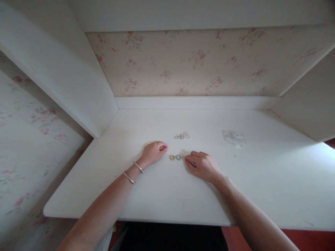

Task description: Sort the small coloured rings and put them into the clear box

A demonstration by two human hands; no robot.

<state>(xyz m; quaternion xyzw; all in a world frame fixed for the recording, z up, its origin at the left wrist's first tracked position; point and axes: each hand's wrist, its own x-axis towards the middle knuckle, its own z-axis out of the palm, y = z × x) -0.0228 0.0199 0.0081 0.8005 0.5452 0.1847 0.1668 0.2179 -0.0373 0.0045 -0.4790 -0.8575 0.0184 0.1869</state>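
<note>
**Small coloured rings between two hands on a white desk**

Two tiny rings lie flat on the desk, side by side and just touching: a yellow ring [172,157] and a pale blue ring [178,157]. They sit between the hands, the blue one just beside the right hand's fingertips. They look like thin elastic loops, so I judge them very light, soft and springy, apt to skid on the smooth top or flick away if pressed at an edge. The best hold would be a fingertip pinch across the band, or a nail slid under the rim to lift it.

The right hand [202,165] rests palm down with its fingers curled toward the blue ring; something thin seems to lie at the fingertips, but whether it is pinched I cannot tell. The left hand [154,152] lies loosely curled on the desk, well short of the yellow ring, thumb against forefinger; whether it holds anything is not visible. Two silver bangles [134,172] circle the left wrist.

Farther back lies a loose cluster of rings [181,135], greenish, pink and reddish, overlapping one another. To the right, well apart, is a crumpled clear plastic bag [234,138]. The white desk [261,181] is matt and faintly scuffed, boxed in by white panels and faded floral wallpaper [183,62].
</note>
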